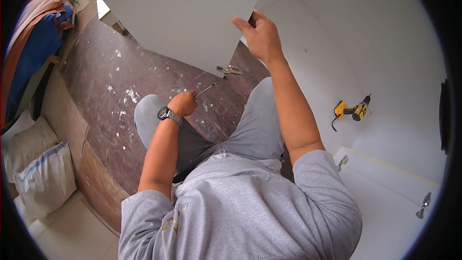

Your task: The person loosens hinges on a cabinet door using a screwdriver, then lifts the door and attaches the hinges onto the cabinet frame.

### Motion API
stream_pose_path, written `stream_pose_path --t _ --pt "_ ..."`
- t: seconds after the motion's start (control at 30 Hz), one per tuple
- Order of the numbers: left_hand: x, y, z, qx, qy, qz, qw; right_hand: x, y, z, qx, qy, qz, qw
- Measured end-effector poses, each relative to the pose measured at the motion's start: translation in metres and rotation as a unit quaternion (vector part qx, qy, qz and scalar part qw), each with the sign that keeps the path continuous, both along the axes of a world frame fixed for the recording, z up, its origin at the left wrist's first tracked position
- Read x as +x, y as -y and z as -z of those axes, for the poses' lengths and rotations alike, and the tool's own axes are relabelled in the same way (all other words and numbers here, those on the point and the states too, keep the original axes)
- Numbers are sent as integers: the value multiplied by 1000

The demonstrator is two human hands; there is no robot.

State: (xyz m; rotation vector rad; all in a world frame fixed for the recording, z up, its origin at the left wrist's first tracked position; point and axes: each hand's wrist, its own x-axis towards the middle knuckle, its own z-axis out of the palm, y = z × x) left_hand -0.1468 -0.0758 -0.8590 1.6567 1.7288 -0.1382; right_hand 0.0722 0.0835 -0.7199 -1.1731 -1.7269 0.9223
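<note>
My left hand, with a watch on its wrist, is closed round a screwdriver; its handle is hidden in the fist. The thin shaft points up and right toward a metal cabinet hinge at the lower corner of a pale cabinet door. A small gap shows between the tip and the hinge. Higher up, my right hand grips the door's right edge, thumb on the face and fingers mostly hidden behind it.
A yellow and black cordless drill lies on a white panel at right. Further hinges sit on a white board at lower right. Stuffed white sacks and blue and pink sheeting stand left. White spots mark the dark floor.
</note>
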Motion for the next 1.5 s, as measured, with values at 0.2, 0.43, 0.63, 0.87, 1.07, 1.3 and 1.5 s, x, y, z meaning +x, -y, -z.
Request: stream_pose_path --t 0.2,0.43,0.63,0.87,1.07,1.3,1.5 --pt "1 0 3 18 2 -6 1000 0 -2 2 22 2 0 1000" --pt "1 -3 10 20 2 2 1000 2 0 -8 -32 50 -11 998" --pt "1 -1 8 13 2 -9 1000 5 6 13 3 1 -28 1000" --pt "19 4 -13 -7 -21 19 1000 53 -1 184 -168 327 -128 921" --pt "23 19 -36 -8 -20 24 999 13 13 205 -200 469 -109 853" --pt "30 20 -18 16 4 51 999 37 8 240 -141 515 -68 843" --pt "8 53 -52 -4 54 5 998 64 2 135 -189 461 -79 864"
